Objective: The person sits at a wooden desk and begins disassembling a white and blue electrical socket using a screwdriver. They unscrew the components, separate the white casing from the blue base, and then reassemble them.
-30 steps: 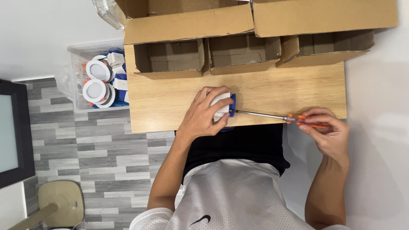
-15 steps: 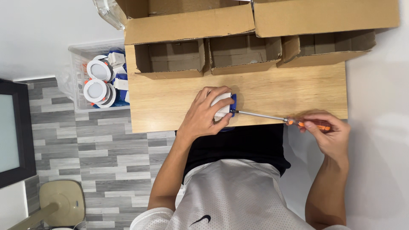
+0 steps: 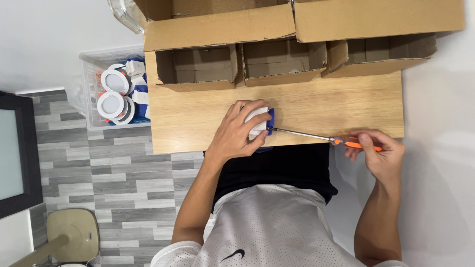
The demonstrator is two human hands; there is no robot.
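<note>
Containers. Three small open cardboard boxes stand in a row along the far edge of the wooden table (image 3: 198, 118): the left box (image 3: 197, 69), the middle box (image 3: 282, 62) and the right box (image 3: 381, 52). Their insides show bare cardboard, and whether anything lies deeper cannot be told. Two larger cardboard flaps (image 3: 222, 24) lie across behind them. One clear plastic bin (image 3: 91, 89) sits on the grey plank floor just beside the table's left end; it holds round white light fittings (image 3: 115, 94) with orange clips, two faces plainly visible, plus several white and blue parts stacked against them.

Hands. The left hand (image 3: 236, 134) lies palm down near the table's front edge, fingers curled and pressed over one small white and blue part (image 3: 261, 121), gripping it against the tabletop. The right hand (image 3: 378, 155) is off the table's front right corner, thumb and fingertips pinching the orange handle of one screwdriver (image 3: 316, 137). The steel shaft runs nearly level from that hand to the part, its tip touching the part's blue side.

Other items. One dark framed panel (image 3: 17, 158) stands at the left edge; one beige base (image 3: 74, 235) rests on the floor.
</note>
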